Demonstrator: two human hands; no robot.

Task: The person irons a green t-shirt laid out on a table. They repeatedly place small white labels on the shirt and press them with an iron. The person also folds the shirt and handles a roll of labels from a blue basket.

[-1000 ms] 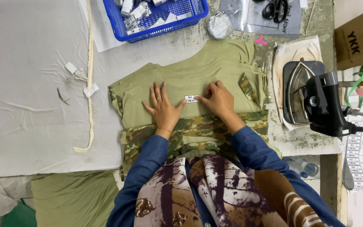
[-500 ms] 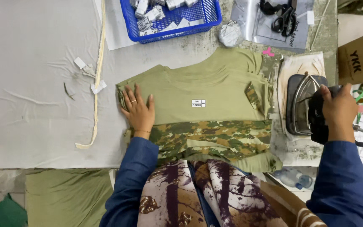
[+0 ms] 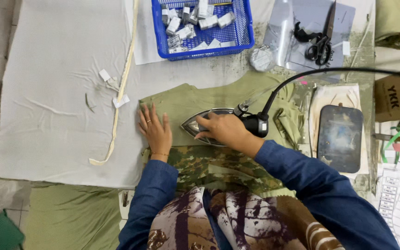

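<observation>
An olive green garment (image 3: 186,99) with a camouflage part (image 3: 218,166) lies flat on the white padded table (image 3: 52,92). My left hand (image 3: 155,129) rests flat, fingers spread, on the garment's left edge. My right hand (image 3: 225,131) grips the black handle of a steam iron (image 3: 209,124), which sits sole-down on the middle of the green cloth. A black cord (image 3: 311,74) arcs from the iron toward the right. The small white label seen earlier is hidden under the iron.
A blue basket (image 3: 204,28) of small white labels stands at the top. Black scissors (image 3: 318,41) lie on a grey sheet at top right. The dark iron rest pad (image 3: 340,137), a cardboard box (image 3: 396,97) and a cream cord (image 3: 119,92) are nearby.
My right hand took the iron from its rest pad on the right and brought it onto the garment over the label. My left hand stayed on the left edge.
</observation>
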